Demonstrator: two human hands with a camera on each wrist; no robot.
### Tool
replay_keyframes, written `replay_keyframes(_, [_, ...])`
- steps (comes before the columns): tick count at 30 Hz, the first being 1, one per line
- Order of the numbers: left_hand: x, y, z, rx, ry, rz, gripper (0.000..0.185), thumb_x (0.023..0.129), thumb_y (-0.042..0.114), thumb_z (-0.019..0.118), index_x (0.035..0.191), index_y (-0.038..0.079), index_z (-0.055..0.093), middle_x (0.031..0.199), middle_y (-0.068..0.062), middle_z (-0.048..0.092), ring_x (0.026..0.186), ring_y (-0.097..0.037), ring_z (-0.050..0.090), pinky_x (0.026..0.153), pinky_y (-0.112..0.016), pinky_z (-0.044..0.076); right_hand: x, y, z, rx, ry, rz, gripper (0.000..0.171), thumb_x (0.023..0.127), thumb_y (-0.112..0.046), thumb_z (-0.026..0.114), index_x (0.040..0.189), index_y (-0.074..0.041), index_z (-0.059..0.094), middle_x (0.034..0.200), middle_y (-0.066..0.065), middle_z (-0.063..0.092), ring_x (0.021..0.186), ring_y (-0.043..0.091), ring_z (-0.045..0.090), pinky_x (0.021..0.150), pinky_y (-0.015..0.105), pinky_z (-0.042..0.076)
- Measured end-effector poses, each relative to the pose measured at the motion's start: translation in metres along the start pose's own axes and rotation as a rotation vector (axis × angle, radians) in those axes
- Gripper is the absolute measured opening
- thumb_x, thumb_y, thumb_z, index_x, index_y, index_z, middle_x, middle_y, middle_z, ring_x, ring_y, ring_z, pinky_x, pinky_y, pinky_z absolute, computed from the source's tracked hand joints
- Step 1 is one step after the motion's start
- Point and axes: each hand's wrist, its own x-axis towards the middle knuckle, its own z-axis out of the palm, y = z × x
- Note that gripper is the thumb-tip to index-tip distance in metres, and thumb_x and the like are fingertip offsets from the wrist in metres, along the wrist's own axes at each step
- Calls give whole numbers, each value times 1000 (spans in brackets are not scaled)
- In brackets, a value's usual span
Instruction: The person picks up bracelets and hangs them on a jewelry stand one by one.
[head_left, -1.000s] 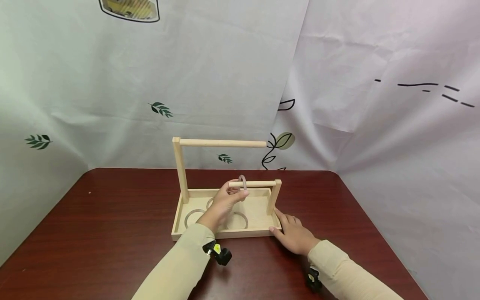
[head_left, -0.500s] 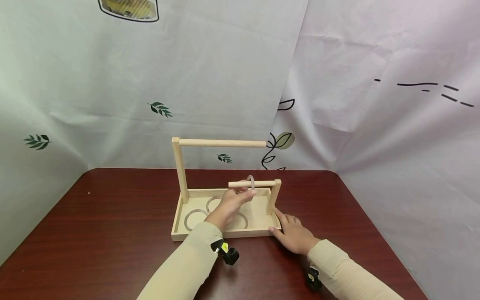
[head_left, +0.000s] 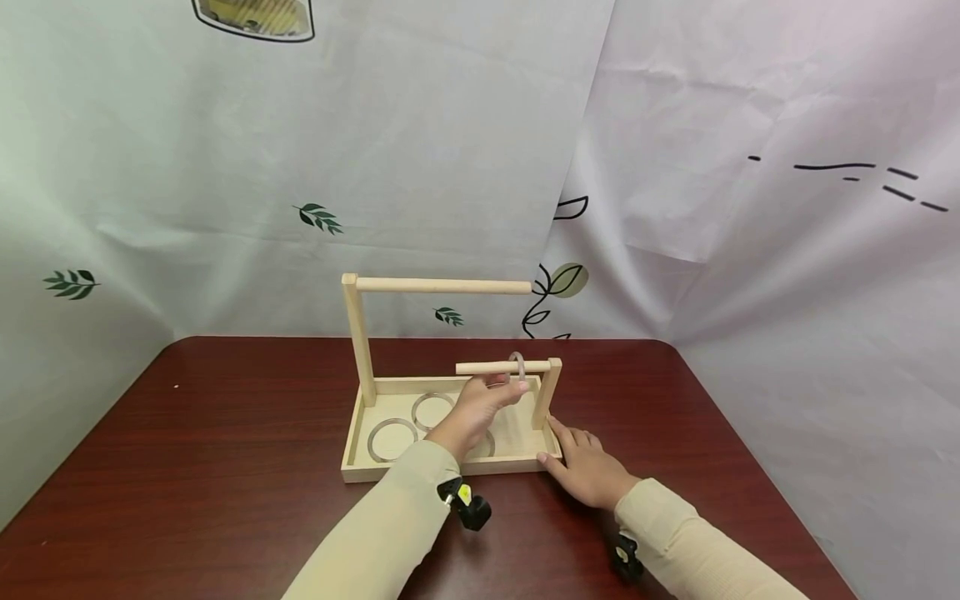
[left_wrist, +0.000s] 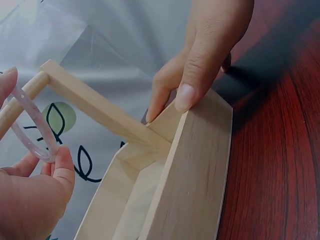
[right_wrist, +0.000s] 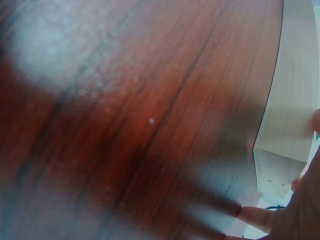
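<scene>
Left hand [head_left: 472, 410] pinches clear ring [left_wrist: 44, 125] between thumb and fingers; ring goes around low bar [head_left: 487, 367]. Right hand [head_left: 588, 471], fingers spread wide, rests at right front corner of wooden tray [head_left: 510, 467], apart from ring. Head view alone shows more rings [head_left: 392, 421] lying in tray, one partly behind left hand. Left wrist view shows bar through ring more clearly, right thumb [left_wrist: 192, 85] on tray edge. Right wrist view shows tray's outer end beside right fingers.

And here we are in what looks like a makeshift filming booth: creased pale sheeting [head_left: 450, 150] fills the upper frame and runs down both sides, leafy prints [head_left: 318, 217] dotting it, dark red table [head_left: 187, 483] below, wrist cameras [head_left: 476, 512] at bottom centre and lower right!
</scene>
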Motion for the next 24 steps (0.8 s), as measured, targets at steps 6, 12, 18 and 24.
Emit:
replay_keyframes(6, [2, 1, 8, -2, 5, 3, 63, 84, 22, 74, 134, -4, 47, 138, -22, 43, 113, -29, 56, 105, -44, 37, 0, 0, 1, 2, -4, 5, 68, 98, -50, 46, 153, -14, 27, 140, 24, 43, 131, 45, 38, 97, 59, 39])
replay_keyframes(12, [2, 3, 15, -1, 1, -26, 69, 83, 24, 75, 138, -3, 44, 138, -20, 43, 127, -32, 44, 108, -45, 33, 0, 1, 0, -1, -8, 1, 69, 98, -52, 45, 154, -15, 26, 141, 23, 43, 131, 45, 38, 97, 59, 39])
replay_keyframes(18, [3, 3, 20, 9, -15, -25, 65, 82, 23, 75, 135, -2, 46, 137, -20, 43, 126, -33, 45, 107, -45, 35, -1, 0, -1, 1, -3, -10, 69, 98, -51, 45, 153, -13, 28, 140, 24, 44, 130, 46, 38, 97, 59, 39])
replay_keyframes(24, [4, 3, 25, 31, -15, -25, 68, 81, 25, 76, 136, -2, 47, 137, -19, 46, 126, -32, 45, 108, -46, 34, 0, -1, -1, 0, 1, -10, 68, 98, -49, 46, 152, -11, 29, 139, 24, 44, 130, 46, 38, 98, 59, 39])
